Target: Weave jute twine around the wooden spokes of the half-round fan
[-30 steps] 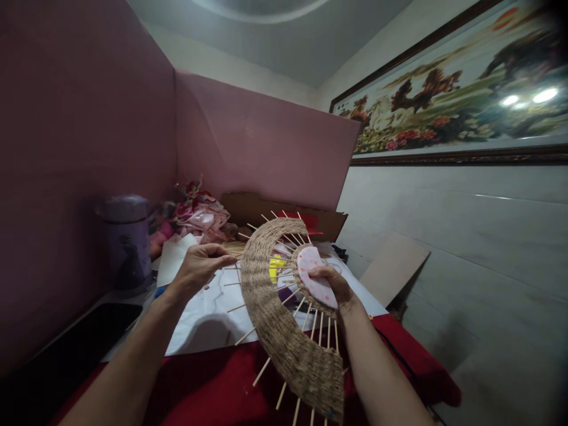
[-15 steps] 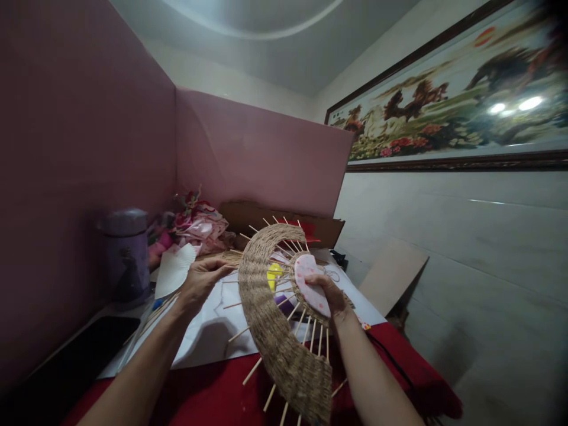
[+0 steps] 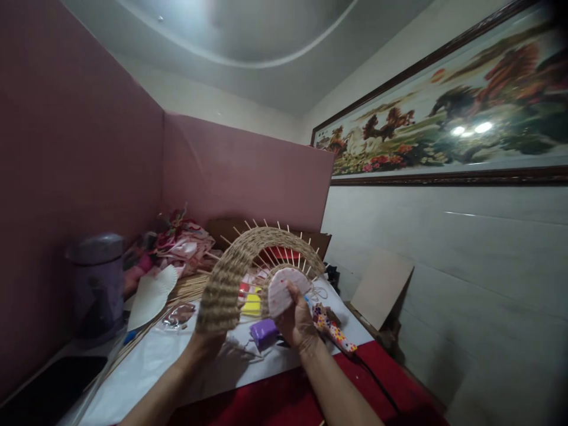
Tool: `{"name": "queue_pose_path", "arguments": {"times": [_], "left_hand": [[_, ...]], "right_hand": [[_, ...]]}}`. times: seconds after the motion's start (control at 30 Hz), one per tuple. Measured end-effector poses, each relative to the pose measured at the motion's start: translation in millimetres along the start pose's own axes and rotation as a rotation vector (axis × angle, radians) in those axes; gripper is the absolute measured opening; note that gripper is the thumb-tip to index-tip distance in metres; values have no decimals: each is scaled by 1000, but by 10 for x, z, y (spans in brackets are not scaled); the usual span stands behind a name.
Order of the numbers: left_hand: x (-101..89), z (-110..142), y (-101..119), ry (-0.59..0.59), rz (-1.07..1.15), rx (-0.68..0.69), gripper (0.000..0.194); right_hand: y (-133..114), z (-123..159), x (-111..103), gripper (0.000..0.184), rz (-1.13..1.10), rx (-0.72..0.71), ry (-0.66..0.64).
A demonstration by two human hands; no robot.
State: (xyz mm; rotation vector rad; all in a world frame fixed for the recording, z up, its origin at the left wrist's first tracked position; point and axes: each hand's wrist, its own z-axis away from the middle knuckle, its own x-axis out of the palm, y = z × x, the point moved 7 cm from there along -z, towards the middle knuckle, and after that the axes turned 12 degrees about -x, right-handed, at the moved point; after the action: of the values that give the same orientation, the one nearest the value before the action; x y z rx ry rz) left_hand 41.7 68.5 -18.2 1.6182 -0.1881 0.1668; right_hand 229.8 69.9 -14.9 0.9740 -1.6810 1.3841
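Note:
A semicircular woven fan point(image 3: 222, 278) of brown twisted cord stands upright before me, its thin wooden sticks poking out past the outer rim. At its centre is a half-round padded piece point(image 3: 279, 290), whitish with pink marks. My right hand point(image 3: 299, 322) is closed on this piece, thumb on the near face. My left hand point(image 3: 210, 343) is at the fan's lower left end; its fingers are hidden behind the woven band, so I cannot tell whether they grip it. Below the fan lie a purple packet point(image 3: 264, 334) and a yellow piece point(image 3: 251, 303).
A lidded purple cup point(image 3: 96, 290) and a dark flat device point(image 3: 51, 384) are on the left. Nearby are a white scalloped sheet point(image 3: 151, 296), loose sticks point(image 3: 189, 288) and pink fabric point(image 3: 189, 245). A floral-patterned strip point(image 3: 335, 331) lies right, near the red cloth point(image 3: 266, 402).
The fan has turned clockwise, its open side now facing down to the right. My left hand has moved down to its lower end. My right hand keeps hold of the centre. The view has shifted.

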Motion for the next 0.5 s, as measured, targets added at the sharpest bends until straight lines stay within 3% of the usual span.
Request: {"name": "queue_pose_path", "arguments": {"times": [0.07,0.17,0.27,0.37,0.5], "left_hand": [[152,53,-17,-60,-148,67,10],[362,160,21,-108,-550,306,11],[431,205,-13,-92,-808,431,21],[395,202,6,-70,-827,469,21],[329,245,270,54,-640,509,13]], "right_hand": [[31,59,95,14,-14,33,-58],[43,117,192,15,-7,23,-132],[63,132,244,18,20,-9,-197],[60,114,271,19,81,-100,-227],[22,73,227,23,188,-276,-183]]}}
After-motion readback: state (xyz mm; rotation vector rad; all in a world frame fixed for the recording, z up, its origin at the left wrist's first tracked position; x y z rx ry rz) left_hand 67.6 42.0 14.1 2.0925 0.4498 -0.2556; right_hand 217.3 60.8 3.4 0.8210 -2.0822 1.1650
